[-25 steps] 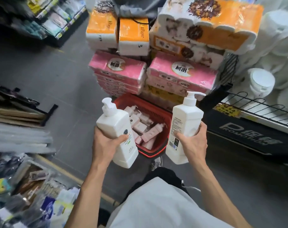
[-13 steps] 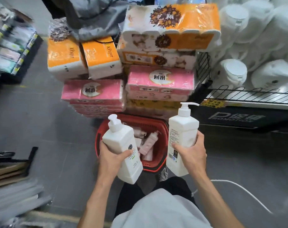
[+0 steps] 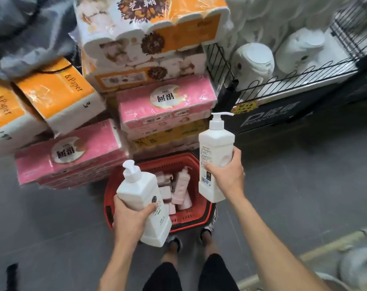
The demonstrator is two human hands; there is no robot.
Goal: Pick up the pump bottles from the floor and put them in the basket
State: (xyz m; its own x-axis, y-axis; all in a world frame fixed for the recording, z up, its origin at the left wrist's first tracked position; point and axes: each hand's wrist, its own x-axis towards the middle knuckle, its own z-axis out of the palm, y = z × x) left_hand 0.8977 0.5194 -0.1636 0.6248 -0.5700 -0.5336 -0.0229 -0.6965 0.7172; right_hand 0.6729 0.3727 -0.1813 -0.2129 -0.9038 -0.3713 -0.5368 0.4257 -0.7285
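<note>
While both bottles hang above the floor, the scene reads so:
Change: since a second ago the red basket [image 3: 196,220] has come from ahead to just before the feet, so the drop looks close.
Left hand [image 3: 129,219]: fingers [image 3: 150,208] clamped on the left pump bottle [image 3: 143,201], tilted, pump toward 11 o'clock, over the basket's 9 o'clock rim.
Right hand [image 3: 228,175]: fingers clamped on the right pump bottle [image 3: 215,156], upright, over the 3 o'clock rim.
</note>
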